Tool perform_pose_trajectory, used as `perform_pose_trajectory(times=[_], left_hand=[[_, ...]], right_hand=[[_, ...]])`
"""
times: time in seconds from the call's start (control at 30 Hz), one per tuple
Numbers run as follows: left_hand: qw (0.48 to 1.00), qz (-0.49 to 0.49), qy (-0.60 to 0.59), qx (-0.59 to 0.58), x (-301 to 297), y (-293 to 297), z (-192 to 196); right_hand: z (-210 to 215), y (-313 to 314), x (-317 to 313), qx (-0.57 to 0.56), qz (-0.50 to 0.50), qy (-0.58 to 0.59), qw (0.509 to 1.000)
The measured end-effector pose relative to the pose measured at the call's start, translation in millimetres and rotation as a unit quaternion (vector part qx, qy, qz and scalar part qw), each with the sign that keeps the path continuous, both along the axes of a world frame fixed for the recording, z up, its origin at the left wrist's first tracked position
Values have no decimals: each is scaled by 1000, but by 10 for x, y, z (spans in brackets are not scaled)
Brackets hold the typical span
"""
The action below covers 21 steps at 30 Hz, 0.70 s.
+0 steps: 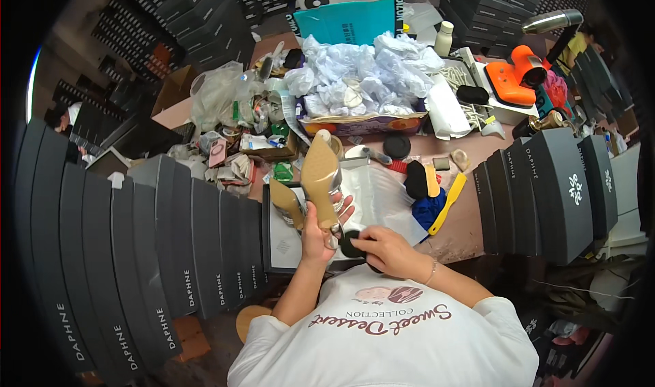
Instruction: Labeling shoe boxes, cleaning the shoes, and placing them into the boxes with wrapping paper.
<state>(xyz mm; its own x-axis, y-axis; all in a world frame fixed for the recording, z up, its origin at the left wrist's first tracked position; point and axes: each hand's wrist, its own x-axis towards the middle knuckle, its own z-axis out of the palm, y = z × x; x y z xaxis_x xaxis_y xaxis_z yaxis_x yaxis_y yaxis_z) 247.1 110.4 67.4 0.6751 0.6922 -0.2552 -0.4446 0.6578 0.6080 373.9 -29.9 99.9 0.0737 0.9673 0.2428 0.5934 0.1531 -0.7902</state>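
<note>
Tan-soled, high-heeled shoe [319, 175] stood sole-up above the cluttered surface [464, 230], the left hand [319, 235] closed around its heel end. Right hand [390, 249] pinched a round black pad [351, 244]. Stiff, light, probably scuff-prone; best gripped at the heel.

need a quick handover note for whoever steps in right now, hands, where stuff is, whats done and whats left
Left hand: holds a tan high-heeled shoe sole up, over the table edge.
Right hand: fingers pinch a round black pad against the shoe's heel end.
Second tan shoe stands beside it, by the open shoe box.
Done: cannot tell.
Left: likely finishing this shoe; the second looks untouched.
</note>
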Motion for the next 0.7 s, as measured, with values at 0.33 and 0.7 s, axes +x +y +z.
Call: perform_pose_trajectory(times=[0.33,0.7], left_hand=[[815,-69,312,483,276,-229,-208],[936,102,227,248,57,-486,-176]], right_hand=[[-1024,-513,1387,-59,-350,-155,922],[-548,-20,190,-161,-148,527,821]])
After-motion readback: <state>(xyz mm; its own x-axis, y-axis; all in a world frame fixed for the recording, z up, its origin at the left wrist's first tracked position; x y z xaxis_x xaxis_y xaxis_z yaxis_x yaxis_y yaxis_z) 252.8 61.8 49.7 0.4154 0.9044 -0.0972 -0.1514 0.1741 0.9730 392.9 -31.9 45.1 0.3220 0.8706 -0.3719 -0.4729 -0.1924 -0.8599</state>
